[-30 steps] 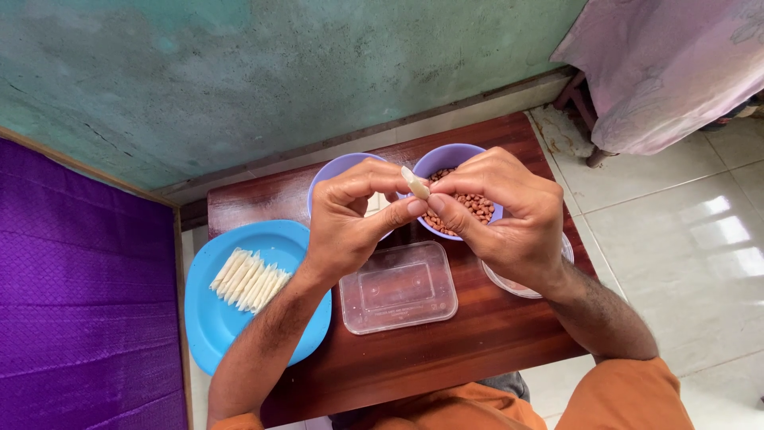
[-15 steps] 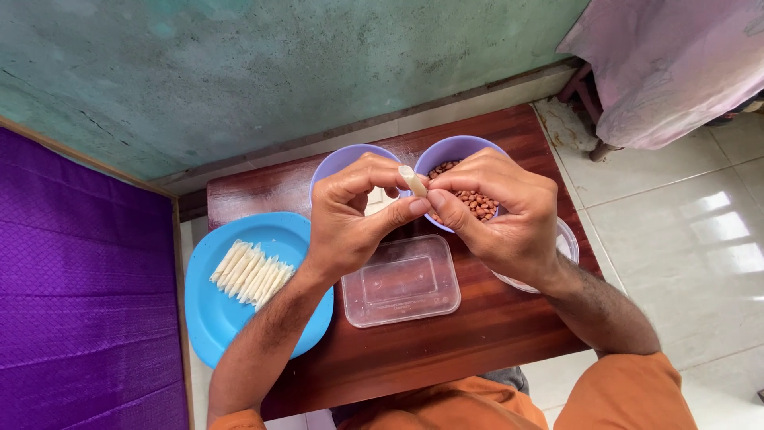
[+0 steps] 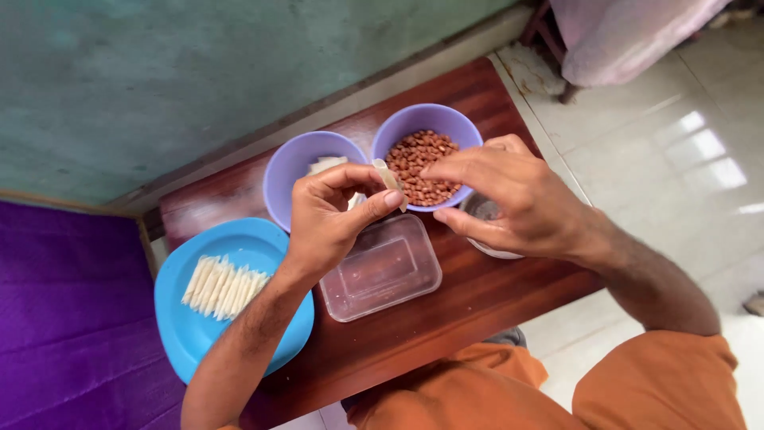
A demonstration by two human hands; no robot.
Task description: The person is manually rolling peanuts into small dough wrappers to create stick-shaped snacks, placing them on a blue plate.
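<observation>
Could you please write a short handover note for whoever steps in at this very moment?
Left hand: pinches a small pale rolled wrapper between thumb and fingers.
Right hand: open, holding nothing, hovering over the bowl of peanuts.
Second purple bowl holds pale wrappers; clear container is empty.
Done: a row of finished rolls lies on the blue plate.
Left: the roll in hand is not yet on the plate.
</observation>
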